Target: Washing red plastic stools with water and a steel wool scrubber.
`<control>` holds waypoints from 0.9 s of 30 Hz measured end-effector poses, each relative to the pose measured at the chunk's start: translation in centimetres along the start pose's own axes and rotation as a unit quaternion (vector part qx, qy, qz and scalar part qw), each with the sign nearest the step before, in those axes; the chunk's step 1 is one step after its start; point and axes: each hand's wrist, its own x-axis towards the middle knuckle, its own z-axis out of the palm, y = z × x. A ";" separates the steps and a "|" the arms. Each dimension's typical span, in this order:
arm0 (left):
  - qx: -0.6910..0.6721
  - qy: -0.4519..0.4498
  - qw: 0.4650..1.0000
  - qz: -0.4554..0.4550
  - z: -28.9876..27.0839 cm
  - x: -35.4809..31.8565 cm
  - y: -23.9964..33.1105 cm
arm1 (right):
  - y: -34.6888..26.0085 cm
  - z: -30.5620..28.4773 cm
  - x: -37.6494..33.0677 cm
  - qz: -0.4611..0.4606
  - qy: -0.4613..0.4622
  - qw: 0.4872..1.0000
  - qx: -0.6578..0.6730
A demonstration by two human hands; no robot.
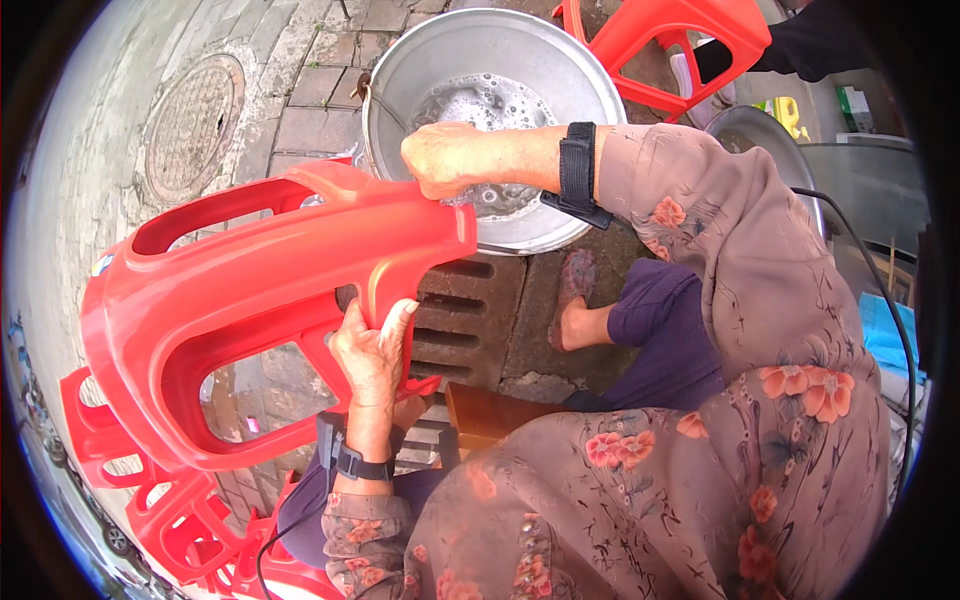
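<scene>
A red plastic stool (250,290) lies on its side at the left, its legs pointing toward me and the metal basin. My left hand (370,355) grips one of its legs, thumb up on the near side and the other fingers partly hidden. Closed in a fist, my right hand (438,160) is against the upper leg by its end. Whether a cloth or only the stool's edge is inside that fist stays hidden. Just beyond and partly below it stands a large round metal basin (590,90) with foamy, bubbly water (490,100).
More red stools (190,525) sit at lower left, and another red stool (690,25) stands at upper right. Beside that is a second metal basin (790,150), with a yellow bottle (787,115) behind. A slotted drain grate (460,310) lies beneath, and a round manhole cover (195,125) farther left.
</scene>
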 end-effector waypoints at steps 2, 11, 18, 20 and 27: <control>-0.004 0.001 1.000 0.001 -0.1 -0.1 0.1 | 2.3 -0.3 0.2 0.002 -0.027 0.996 0.083; -0.011 -0.004 1.000 0.011 0.1 -0.1 -0.6 | 3.3 -0.3 -1.0 -0.177 0.047 0.983 -0.009; 0.018 -0.016 1.000 -0.007 0.1 0.0 -0.5 | 2.3 -1.0 0.9 -0.355 0.025 0.911 -0.207; 0.014 -0.016 1.000 -0.010 0.1 0.1 -0.4 | 2.4 -0.7 1.0 -0.364 0.026 0.908 -0.206; -0.028 -0.002 0.999 -0.016 0.3 0.0 0.3 | 4.2 1.0 0.5 -0.398 0.128 0.893 -0.167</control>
